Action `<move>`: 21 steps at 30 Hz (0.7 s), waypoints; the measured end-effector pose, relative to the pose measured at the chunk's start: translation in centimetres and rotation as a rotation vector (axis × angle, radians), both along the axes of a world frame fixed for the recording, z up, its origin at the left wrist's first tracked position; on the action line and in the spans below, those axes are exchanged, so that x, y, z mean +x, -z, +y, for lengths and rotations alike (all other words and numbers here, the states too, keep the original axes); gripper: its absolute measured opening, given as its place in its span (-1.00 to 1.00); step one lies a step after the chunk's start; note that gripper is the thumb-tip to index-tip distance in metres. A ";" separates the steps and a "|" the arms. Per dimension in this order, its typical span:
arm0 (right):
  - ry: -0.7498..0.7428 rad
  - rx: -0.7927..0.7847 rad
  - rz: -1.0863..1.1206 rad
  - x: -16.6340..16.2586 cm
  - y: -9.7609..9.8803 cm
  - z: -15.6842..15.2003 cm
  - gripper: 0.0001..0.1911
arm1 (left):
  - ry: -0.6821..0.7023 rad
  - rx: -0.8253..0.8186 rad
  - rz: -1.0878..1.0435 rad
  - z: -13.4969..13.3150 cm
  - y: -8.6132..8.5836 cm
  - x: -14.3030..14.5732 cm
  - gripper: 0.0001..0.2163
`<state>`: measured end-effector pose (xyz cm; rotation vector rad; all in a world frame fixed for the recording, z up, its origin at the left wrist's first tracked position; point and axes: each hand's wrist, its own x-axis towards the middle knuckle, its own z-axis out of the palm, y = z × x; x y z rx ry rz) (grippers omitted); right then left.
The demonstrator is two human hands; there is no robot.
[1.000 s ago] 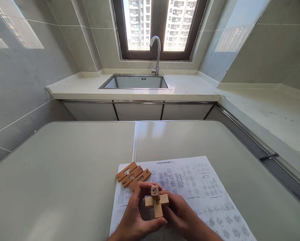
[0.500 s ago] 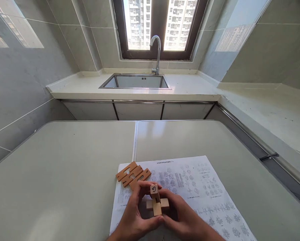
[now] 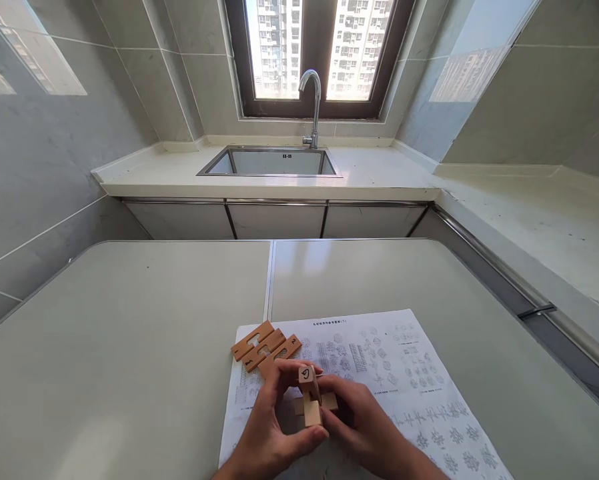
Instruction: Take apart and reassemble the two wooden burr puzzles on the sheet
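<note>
Between my two hands is a small cluster of interlocking wooden puzzle blocks (image 3: pixel 311 408), pale wood, with a handwritten mark on the end of the upright block. My left hand (image 3: pixel 279 427) curls round its left side, thumb along the bottom and fingers behind. My right hand (image 3: pixel 357 420) grips the right side, its thumb pressed near the middle of the blocks. Several darker flat wooden pieces (image 3: pixel 264 350) with slots and handwritten numbers lie side by side just beyond my left fingers. Under everything spreads a printed diagram sheet (image 3: pixel 404 373). My fingers hide part of the blocks.
The sheet lies on a pale table (image 3: pixel 129 333) with a seam down its middle. Past the table's far edge are a counter with a sink (image 3: pixel 274 160) and a tall faucet (image 3: pixel 315 107) under a window. Another counter (image 3: pixel 539 220) runs along the right.
The block cluster has tilted slightly in my hands. My right thumb has moved up and away from the left thumb, onto the blocks' side. The flat pieces and sheet stay put.
</note>
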<state>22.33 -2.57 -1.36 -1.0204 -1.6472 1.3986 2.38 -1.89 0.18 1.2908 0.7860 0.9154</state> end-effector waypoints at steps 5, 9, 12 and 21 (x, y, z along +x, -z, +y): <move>0.021 0.040 -0.036 0.0 0.1 0.0 -0.76 | -0.002 0.000 0.012 0.0 -0.4 0.1 -0.45; 0.019 0.040 -0.006 0.1 -0.5 0.1 -0.72 | 0.008 -0.015 0.006 0.0 -0.2 -0.1 -0.44; -0.030 -0.044 0.103 0.3 -1.0 0.2 -0.68 | 0.029 -0.040 -0.019 0.1 0.0 -0.3 -0.42; -0.180 -0.406 0.402 1.4 -0.1 0.4 -0.57 | 0.095 -0.085 -0.097 0.4 0.0 -0.4 -0.39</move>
